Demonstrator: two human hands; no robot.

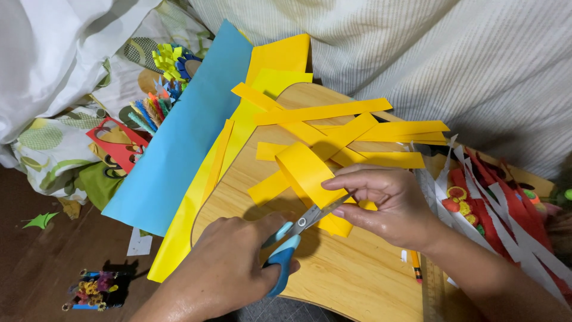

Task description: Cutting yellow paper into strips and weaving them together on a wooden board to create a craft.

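Note:
My left hand [229,262] grips blue-handled scissors [298,229], their blades pointing right and up toward a yellow paper strip. My right hand [387,203] pinches this folded yellow strip [304,170], which loops upward over a light wooden board [351,274]. The scissor tips meet the strip just below my right fingers. Several more long yellow strips [333,110] lie crossed on the board behind the hands.
A blue paper sheet [185,131] and a yellow sheet [280,56] lie left of the board. Fringed paper flowers [173,62] and a red cutout [116,143] sit far left. Red and white scraps [494,214] pile at right, near a ruler [432,292]. A rolled paper bundle [92,290] lies on the floor.

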